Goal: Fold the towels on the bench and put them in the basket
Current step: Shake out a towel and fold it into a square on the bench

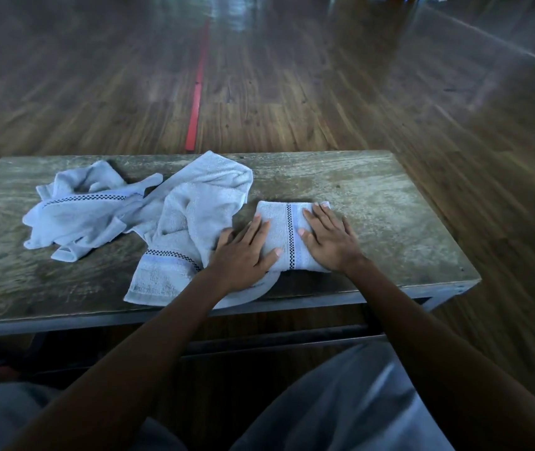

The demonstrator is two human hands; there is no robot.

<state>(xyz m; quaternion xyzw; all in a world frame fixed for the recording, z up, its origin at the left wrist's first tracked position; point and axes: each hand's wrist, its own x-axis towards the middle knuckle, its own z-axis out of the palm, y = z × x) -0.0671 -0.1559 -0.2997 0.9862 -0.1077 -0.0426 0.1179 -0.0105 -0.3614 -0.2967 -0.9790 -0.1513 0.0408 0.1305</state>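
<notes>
Grey trousers [341, 402] over the person's knees fill the bottom of the view, with both bare forearms reaching forward over them. Beyond lies a dark wooden floor [324, 92] with a red stripe [197, 92] running away from the bench. A worn wooden bench [389, 196] on a dark metal frame spans the middle of the view. Three pale blue towels with a dark checked band lie on it. The middle towel [194, 203] is the biggest heap, loosely crumpled, with one corner hanging over the near edge. The left towel [74, 219] is rumpled too and touches the middle one. The folded towel [287, 236] is a small neat rectangle right of centre, near the front edge, just beside the middle towel. The left hand [243, 255] lies flat with straight, spread fingers on its left part, and the right hand [331, 242] lies flat in the same way on its right part. Neither hand grasps anything; both only press down on the cloth.
</notes>
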